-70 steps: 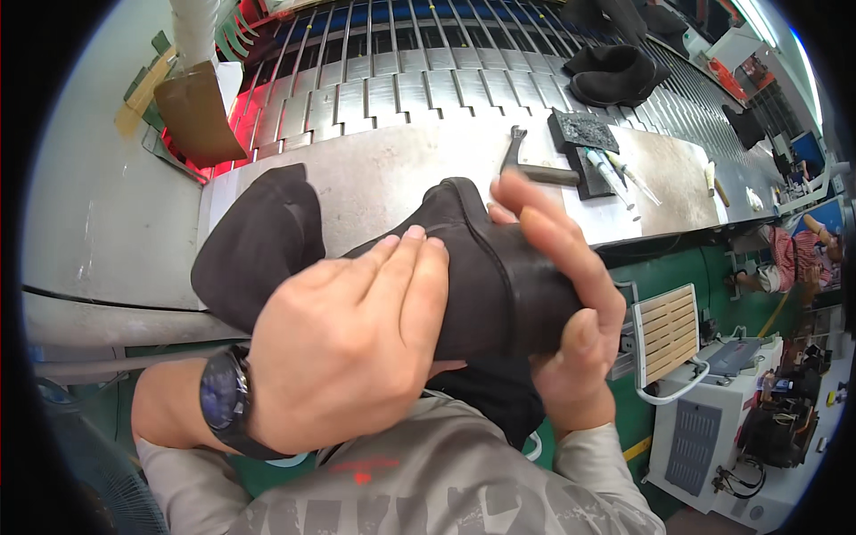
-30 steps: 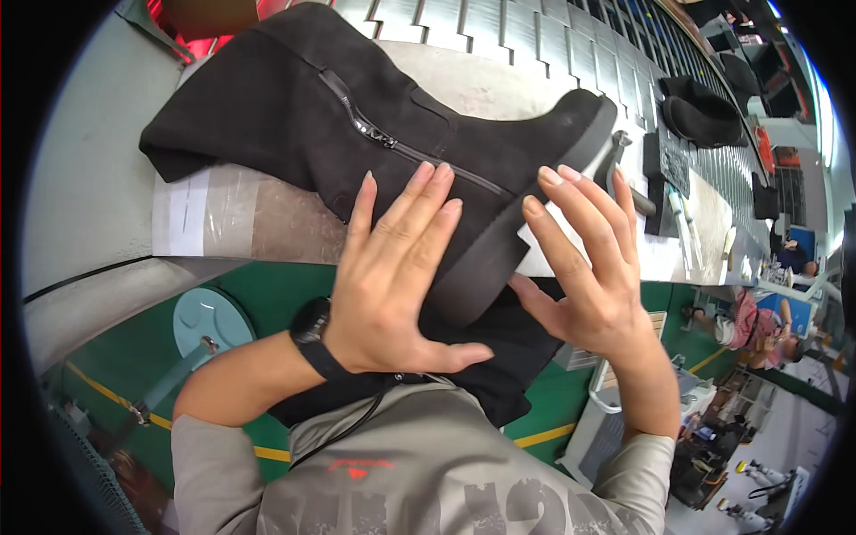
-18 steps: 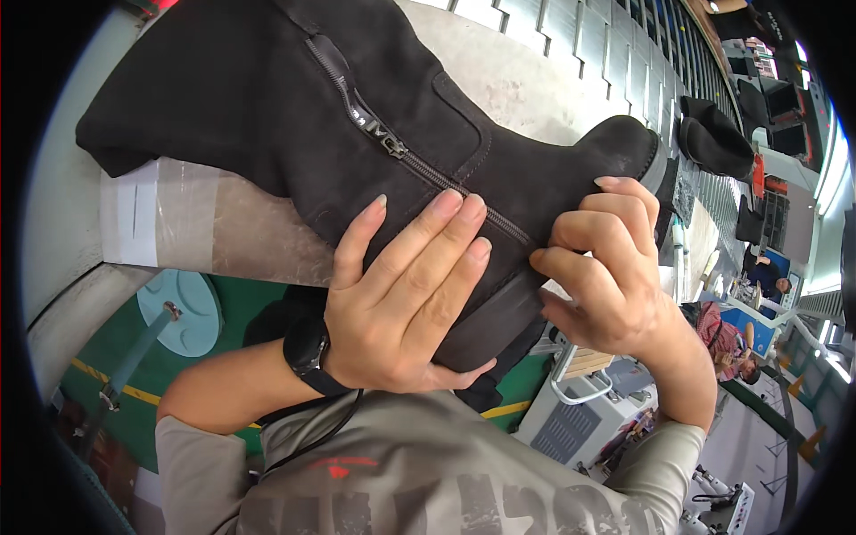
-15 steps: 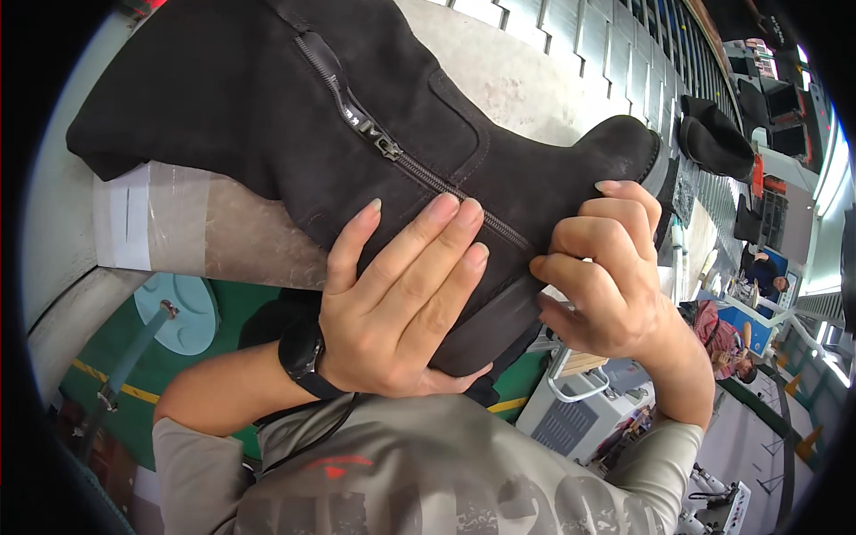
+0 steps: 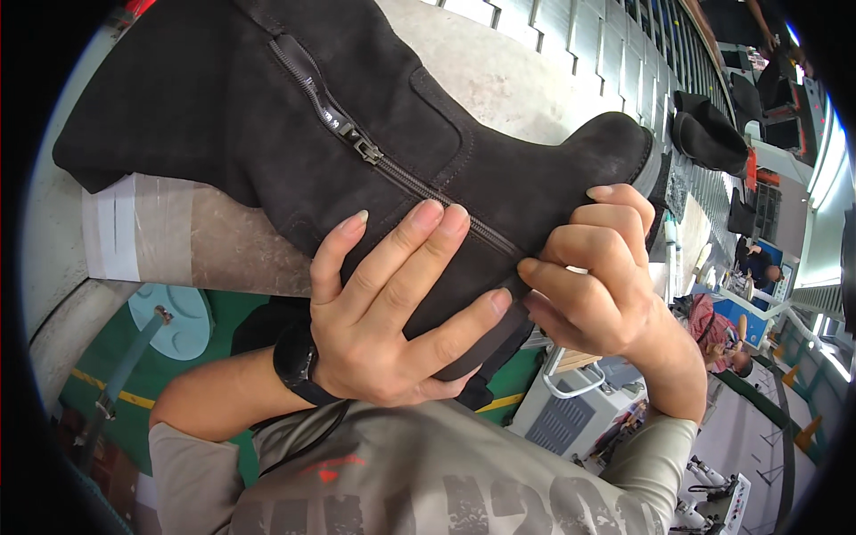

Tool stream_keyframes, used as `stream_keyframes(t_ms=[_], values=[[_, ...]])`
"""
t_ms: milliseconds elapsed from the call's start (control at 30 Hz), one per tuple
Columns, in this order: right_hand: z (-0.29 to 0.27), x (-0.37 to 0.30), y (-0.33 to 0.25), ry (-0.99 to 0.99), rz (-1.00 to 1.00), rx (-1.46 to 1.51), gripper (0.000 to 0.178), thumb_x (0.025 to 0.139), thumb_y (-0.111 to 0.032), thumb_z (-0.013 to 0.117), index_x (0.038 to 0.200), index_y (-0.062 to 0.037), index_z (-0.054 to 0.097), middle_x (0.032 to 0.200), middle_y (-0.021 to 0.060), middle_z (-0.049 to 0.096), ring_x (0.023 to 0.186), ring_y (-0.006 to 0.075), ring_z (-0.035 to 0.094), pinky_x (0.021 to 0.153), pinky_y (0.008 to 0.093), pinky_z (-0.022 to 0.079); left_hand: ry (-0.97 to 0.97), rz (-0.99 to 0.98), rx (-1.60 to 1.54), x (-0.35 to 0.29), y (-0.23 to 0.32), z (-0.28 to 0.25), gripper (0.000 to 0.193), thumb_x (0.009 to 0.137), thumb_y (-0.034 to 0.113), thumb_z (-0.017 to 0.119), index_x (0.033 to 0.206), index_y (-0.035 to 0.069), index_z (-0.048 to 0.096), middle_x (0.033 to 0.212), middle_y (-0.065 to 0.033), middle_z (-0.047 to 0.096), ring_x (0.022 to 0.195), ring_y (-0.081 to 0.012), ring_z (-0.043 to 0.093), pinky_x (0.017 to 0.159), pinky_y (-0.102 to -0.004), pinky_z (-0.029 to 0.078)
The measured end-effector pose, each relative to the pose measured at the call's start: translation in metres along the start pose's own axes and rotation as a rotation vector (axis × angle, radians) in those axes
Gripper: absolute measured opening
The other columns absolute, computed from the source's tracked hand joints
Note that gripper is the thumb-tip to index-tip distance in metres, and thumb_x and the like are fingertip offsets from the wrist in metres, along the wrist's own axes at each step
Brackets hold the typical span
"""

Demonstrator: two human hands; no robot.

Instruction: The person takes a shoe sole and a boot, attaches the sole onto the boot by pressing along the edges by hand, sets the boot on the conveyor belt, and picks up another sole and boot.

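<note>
A black suede-look boot lies on its side across the view, its toe at the right. Along its shaft runs a zip, whose metal slider sits partway up, with the teeth parted above it. My left hand rests on the shaft, fingers stretched out and spread, two fingertips beside the zip. The forefinger reaches toward my right hand. Bent in a pinch, my right hand grips the boot near the lower end of the zip. What lies between its fingertips is mostly hidden.
Under the boot is a pale worktop, with a metal slatted conveyor beyond it. Another black boot stands farther right. A light-blue round stool is at the lower left. A grey-white machine stands right of me; people work farther off.
The boot and both hands have shifted slightly left in view. My left forefinger has spread away from its neighbours toward my right hand, which keeps its pinch.
</note>
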State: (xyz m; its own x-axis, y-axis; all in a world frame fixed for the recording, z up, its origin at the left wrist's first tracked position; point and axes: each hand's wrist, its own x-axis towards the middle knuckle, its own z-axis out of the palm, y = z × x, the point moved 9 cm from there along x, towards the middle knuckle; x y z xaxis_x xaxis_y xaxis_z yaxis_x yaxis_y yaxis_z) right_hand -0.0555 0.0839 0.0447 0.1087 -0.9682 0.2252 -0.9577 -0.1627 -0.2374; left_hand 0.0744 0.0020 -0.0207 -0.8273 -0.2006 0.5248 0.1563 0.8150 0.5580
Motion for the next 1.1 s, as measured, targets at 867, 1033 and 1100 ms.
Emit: stream_keyframes(t_ms=[867, 1033, 1100], values=[[0.019, -0.067, 0.053, 0.863, 1.049, 0.826, 0.096, 0.109, -0.057, 0.059, 0.167, 0.0106, 0.024, 0.169, 0.0282, 0.038, 0.160, 0.0371, 0.036, 0.132, 0.0503, 0.029, -0.213, 0.054, -0.251, 0.117, -0.030, 0.000, 0.124, 0.065, 0.068, 0.091, 0.153, -0.009, 0.049, 0.138, -0.0260, 0.064, 0.124, -0.0439, 0.062, 0.114, -0.0544, 0.045], [0.042, -0.063, 0.048, 0.782, 0.980, 0.825, 0.088, 0.109, -0.038, 0.070, 0.168, 0.0090, 0.024, 0.156, 0.0189, 0.052, 0.140, 0.0259, 0.054, 0.119, 0.0385, 0.043, -0.376, 0.081, -0.135, 0.113, -0.024, 0.031, 0.127, 0.058, 0.067, 0.093, 0.150, -0.009, 0.051, 0.121, -0.0204, 0.067, 0.113, -0.0385, 0.065, 0.105, -0.0468, 0.046], [0.042, -0.065, 0.049, 0.785, 0.942, 0.826, 0.087, 0.109, -0.036, 0.070, 0.167, 0.0093, 0.025, 0.153, 0.0174, 0.054, 0.136, 0.0240, 0.057, 0.116, 0.0373, 0.045, -0.364, 0.091, -0.133, 0.115, -0.023, 0.030, 0.126, 0.057, 0.068, 0.093, 0.148, -0.009, 0.052, 0.118, -0.0195, 0.067, 0.110, -0.0374, 0.065, 0.103, -0.0458, 0.046]])
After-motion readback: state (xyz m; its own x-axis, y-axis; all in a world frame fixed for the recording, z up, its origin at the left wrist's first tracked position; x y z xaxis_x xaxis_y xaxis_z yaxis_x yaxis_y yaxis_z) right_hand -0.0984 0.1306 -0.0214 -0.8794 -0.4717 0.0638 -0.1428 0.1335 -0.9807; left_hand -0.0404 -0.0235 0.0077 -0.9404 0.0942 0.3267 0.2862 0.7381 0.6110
